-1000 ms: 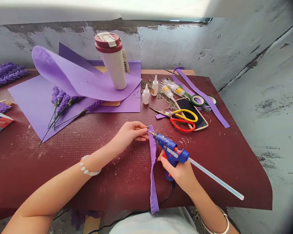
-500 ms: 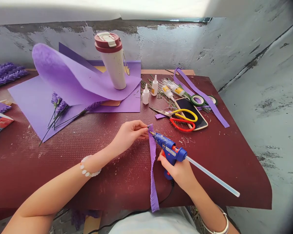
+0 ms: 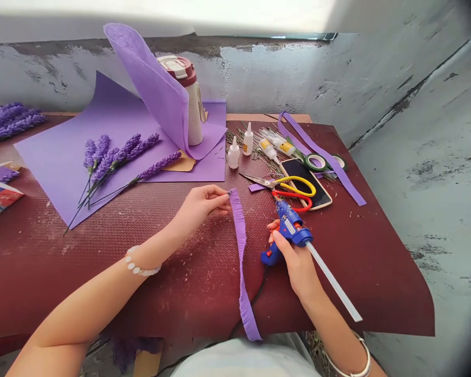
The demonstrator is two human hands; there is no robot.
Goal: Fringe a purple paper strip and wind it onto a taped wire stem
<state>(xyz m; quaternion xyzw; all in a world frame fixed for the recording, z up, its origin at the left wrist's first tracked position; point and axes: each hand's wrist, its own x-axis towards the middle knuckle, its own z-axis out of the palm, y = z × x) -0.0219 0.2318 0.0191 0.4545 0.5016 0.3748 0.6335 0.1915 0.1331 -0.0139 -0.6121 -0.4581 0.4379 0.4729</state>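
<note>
My left hand (image 3: 211,201) pinches the upper end of a fringed purple paper strip (image 3: 240,238), which hangs down towards the table's front edge. My right hand (image 3: 292,256) grips a blue hot glue gun (image 3: 290,222) with a clear glue stick (image 3: 333,280) sticking out of its back. The gun's nozzle is apart from the strip and close to the red handle of the scissors (image 3: 296,188). Several finished purple flower stems (image 3: 110,162) lie on a large purple paper sheet (image 3: 58,173) to the left.
A cup with a red lid (image 3: 194,112) stands at the back, partly behind a curled purple sheet (image 3: 153,84). Small glue bottles (image 3: 233,154), a phone (image 3: 317,196), green tape rolls (image 3: 316,162) and a long purple ribbon (image 3: 353,186) lie at the right. A cord trails from the gun.
The glue gun has moved right, away from the strip, and tipped more upright. My left hand has shifted slightly left with the strip. The curled purple sheet has sprung up and swung right, uncovering the flowers.
</note>
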